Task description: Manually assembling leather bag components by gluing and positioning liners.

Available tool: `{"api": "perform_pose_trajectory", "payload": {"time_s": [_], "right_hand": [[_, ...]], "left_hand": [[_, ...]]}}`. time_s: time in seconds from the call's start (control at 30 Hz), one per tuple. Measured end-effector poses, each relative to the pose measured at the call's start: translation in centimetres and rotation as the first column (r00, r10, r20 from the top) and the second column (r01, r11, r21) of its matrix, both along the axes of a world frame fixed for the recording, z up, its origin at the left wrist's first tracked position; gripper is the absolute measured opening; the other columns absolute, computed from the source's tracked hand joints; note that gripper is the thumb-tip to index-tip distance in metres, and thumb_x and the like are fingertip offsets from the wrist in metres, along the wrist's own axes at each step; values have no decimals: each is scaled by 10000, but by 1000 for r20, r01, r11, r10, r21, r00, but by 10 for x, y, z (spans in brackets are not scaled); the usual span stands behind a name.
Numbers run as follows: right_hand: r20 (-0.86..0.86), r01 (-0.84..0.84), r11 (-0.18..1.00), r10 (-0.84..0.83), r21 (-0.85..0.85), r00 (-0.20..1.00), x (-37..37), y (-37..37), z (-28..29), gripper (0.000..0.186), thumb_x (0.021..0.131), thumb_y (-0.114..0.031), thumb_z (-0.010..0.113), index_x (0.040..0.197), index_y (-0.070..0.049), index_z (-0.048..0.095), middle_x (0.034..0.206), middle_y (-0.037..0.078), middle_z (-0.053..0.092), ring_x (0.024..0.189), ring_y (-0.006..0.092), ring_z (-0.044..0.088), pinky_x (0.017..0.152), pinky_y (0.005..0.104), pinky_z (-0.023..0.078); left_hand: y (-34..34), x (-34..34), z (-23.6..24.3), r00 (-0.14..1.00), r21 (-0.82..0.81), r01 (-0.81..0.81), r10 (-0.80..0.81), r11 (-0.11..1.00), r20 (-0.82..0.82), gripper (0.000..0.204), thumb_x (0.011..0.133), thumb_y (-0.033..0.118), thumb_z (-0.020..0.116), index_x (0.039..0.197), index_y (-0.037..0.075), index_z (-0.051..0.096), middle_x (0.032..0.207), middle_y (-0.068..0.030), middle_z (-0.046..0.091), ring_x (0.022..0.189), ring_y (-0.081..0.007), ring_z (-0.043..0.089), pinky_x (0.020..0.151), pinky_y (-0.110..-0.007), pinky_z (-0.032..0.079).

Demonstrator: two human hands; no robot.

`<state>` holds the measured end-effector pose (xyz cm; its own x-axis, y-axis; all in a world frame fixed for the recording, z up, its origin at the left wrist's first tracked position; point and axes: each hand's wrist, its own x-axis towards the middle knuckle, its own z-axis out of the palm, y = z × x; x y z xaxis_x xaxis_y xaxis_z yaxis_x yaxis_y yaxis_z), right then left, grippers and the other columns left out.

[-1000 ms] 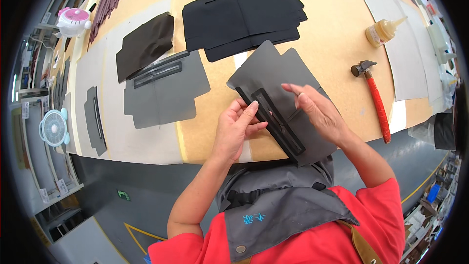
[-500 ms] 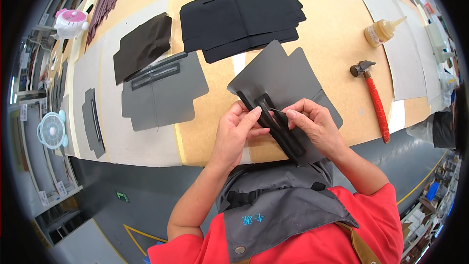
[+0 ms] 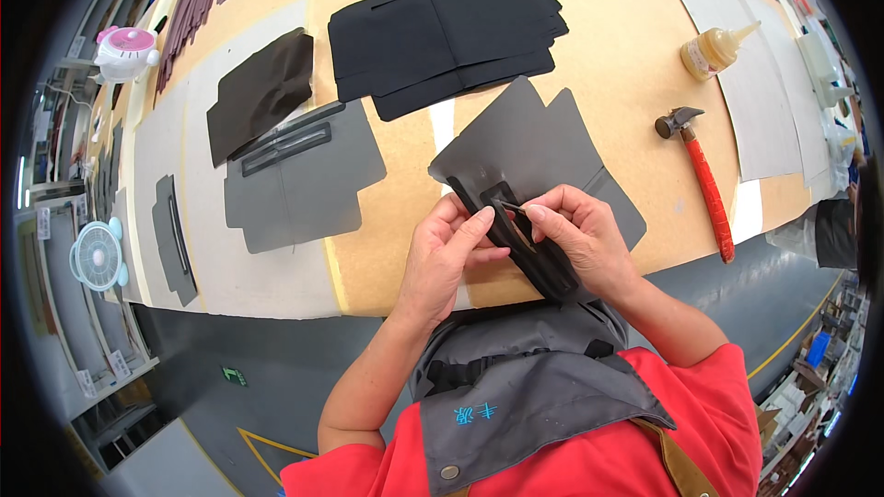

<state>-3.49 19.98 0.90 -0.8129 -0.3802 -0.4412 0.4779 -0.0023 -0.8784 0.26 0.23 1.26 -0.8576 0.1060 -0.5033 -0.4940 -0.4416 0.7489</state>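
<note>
A grey leather-like panel with notched corners lies tilted, its near end over the table's front edge. Along its left side runs a raised black strip, beside a long slot with a black border. My left hand is closed on the panel's left edge, thumb on top by the slot and other fingers partly beneath. Between thumb and fingertips, my right hand pinches a thin, needle-like tool. Its tip meets the slot's border near my left thumb; its exact kind is too small to make out.
A similar grey panel lies to the left, partly under a dark brown piece. Stacked black pieces lie ahead. On the right are a red-handled hammer and a glue bottle. Two small fans, one blue, stand far left.
My right hand has shifted slightly left and up, bringing the thin tool closer to my left thumb. The left hand keeps its hold, and the view has shifted a little.
</note>
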Motion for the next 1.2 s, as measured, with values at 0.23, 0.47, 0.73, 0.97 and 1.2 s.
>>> {"api": "perform_pose_trajectory", "payload": {"time_s": [0.23, 0.47, 0.73, 0.97, 1.2], "right_hand": [[10, 30, 1000, -30, -8, 999, 3, -3, 2, 171, 1024, -172, 640, 1032, -2, 651, 835, 0, 649, 782, 34, 567, 724, 192, 458], [6, 58, 998, -58, -38, 998, 6, -4, -4, 166, 1026, -171, 638, 1029, -5, 647, 827, 1, 651, 771, 38, 579, 709, 190, 470], [-3, 57, 998, -57, -38, 998, 8, -3, -9, 198, 1026, -205, 643, 1044, -9, 662, 840, -9, 664, 772, 16, 566, 681, 187, 455], [18, 66, 997, -65, -36, 998, 8, -2, -8, 167, 1021, -168, 646, 1031, -1, 650, 824, 3, 657, 758, 34, 585, 683, 188, 480], [39, 73, 997, -72, -33, 997, 8, -3, -6, 162, 1018, -161, 645, 1040, 0, 653, 831, 5, 657, 764, 33, 585, 686, 184, 475]], "left_hand": [[0, 2, -3, 1000, 2, 3, -3, 1000, -3, 245, 1027, 202, 599, 1202, 31, 587, 1107, -84, 697, 944, -144, 702, 857, -319, 604], [0, 2, -1, 1000, 6, 7, -7, 1000, 3, 255, 1024, 207, 604, 1211, 34, 585, 1113, -82, 691, 971, -152, 702, 867, -324, 605], [0, 3, -1, 1000, 13, 17, -17, 1000, 6, 251, 1029, 202, 594, 1218, 37, 581, 1122, -77, 692, 978, -151, 703, 865, -320, 604], [2, 4, -1, 1000, 13, 11, -11, 1000, 6, 246, 1030, 198, 591, 1219, 40, 580, 1128, -82, 692, 979, -154, 703, 860, -321, 604], [2, 4, -3, 1000, 10, 19, -19, 1000, 5, 252, 1030, 191, 588, 1229, 37, 577, 1126, -76, 682, 970, -148, 699, 855, -320, 606]]}}
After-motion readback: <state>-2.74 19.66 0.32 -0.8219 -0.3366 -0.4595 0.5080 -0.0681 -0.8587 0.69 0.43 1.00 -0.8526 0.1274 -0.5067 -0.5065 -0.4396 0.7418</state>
